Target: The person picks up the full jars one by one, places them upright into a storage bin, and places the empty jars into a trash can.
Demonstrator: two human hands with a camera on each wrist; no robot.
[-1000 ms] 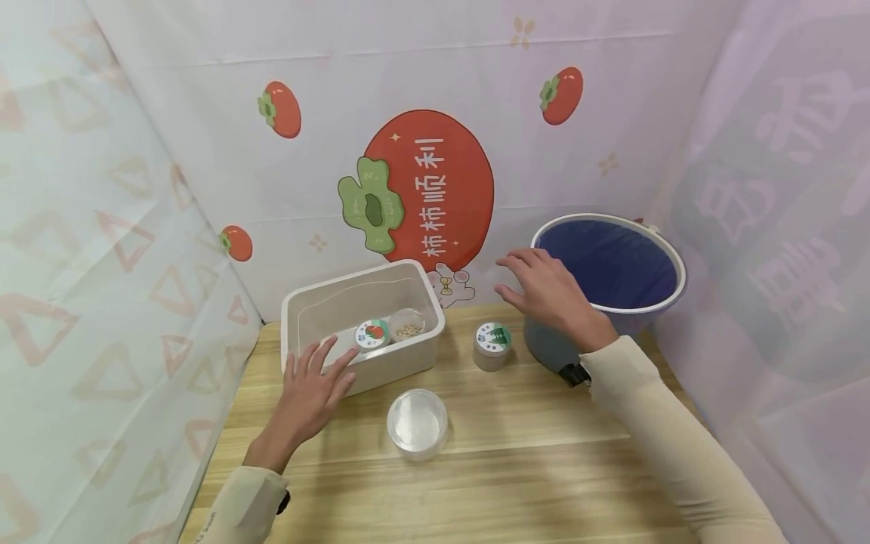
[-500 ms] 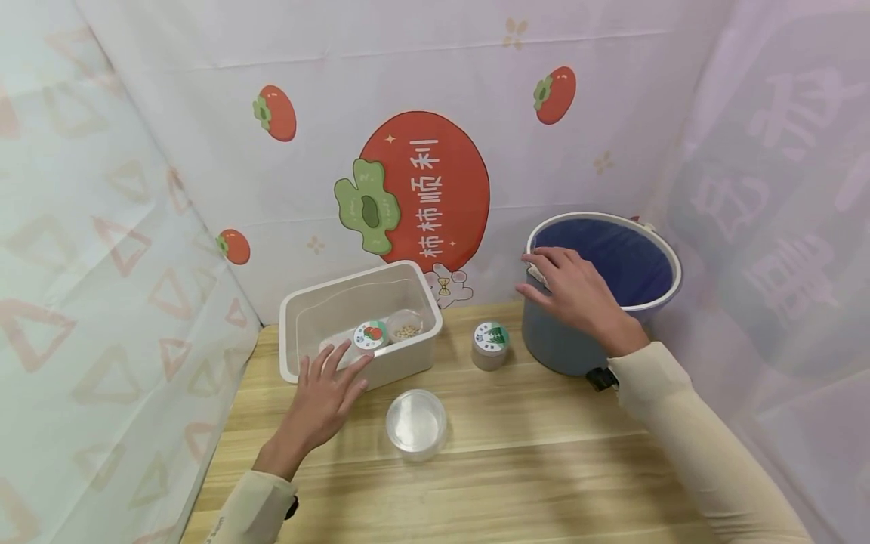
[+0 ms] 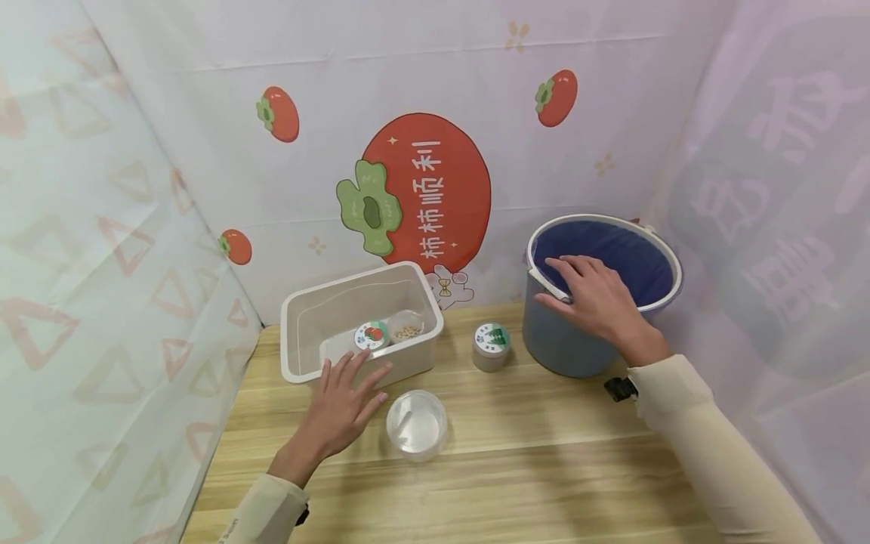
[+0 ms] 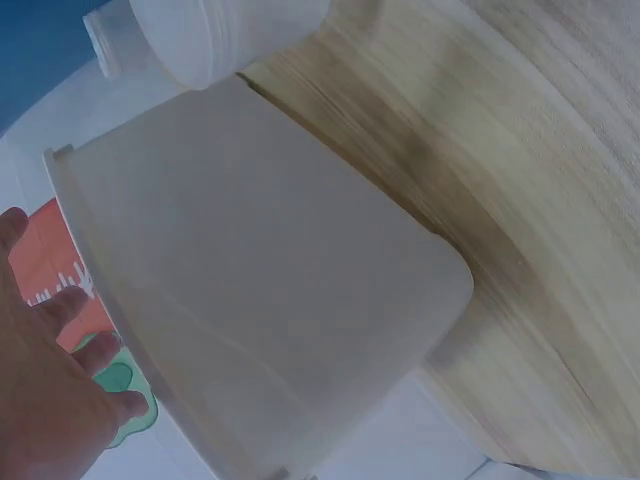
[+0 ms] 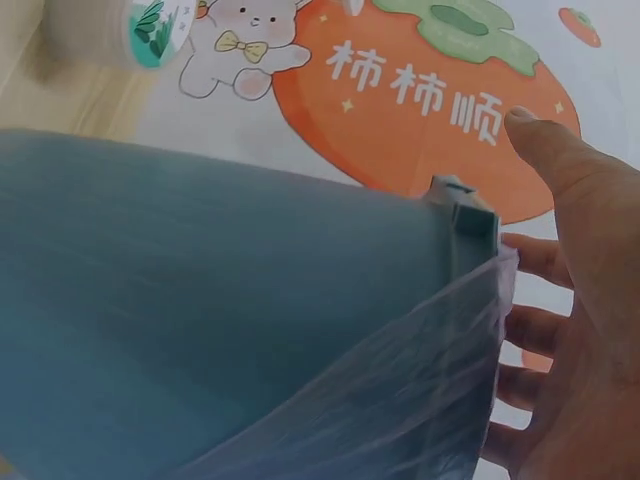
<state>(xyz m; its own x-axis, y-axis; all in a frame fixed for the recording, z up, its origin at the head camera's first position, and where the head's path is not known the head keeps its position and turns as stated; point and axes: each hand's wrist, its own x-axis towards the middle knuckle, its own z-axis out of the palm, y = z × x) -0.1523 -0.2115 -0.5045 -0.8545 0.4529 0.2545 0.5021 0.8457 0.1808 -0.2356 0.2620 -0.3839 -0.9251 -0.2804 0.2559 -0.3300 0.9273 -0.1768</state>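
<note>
My left hand (image 3: pixel 340 412), fingers spread and holding nothing, hovers in front of the white bin (image 3: pixel 390 370), just left of a clear round plastic tub (image 3: pixel 418 425). In the left wrist view its fingers show beyond the rim of the bin (image 4: pixel 270 260). My right hand (image 3: pixel 598 298) hangs over the left rim of a blue-grey bucket (image 3: pixel 564 340) lined with a dark blue bag (image 3: pixel 632 261). The right wrist view shows its thumb apart and the other fingers loosely bent beside the bucket rim, pinching nothing. A small jar with a green-printed lid (image 3: pixel 492 340) stands left of the bucket.
Inside the bin sit a jar with a tomato-printed lid (image 3: pixel 371 335) and a clear tub holding small beige pieces (image 3: pixel 408 325). Printed white cloth (image 3: pixel 306 189) hangs behind and on both sides of the wooden table (image 3: pixel 503 483).
My right hand has moved right, from beside the bucket to over its rim. My left hand has shifted slightly right and nearer, towards the clear tub. The containers stay in place.
</note>
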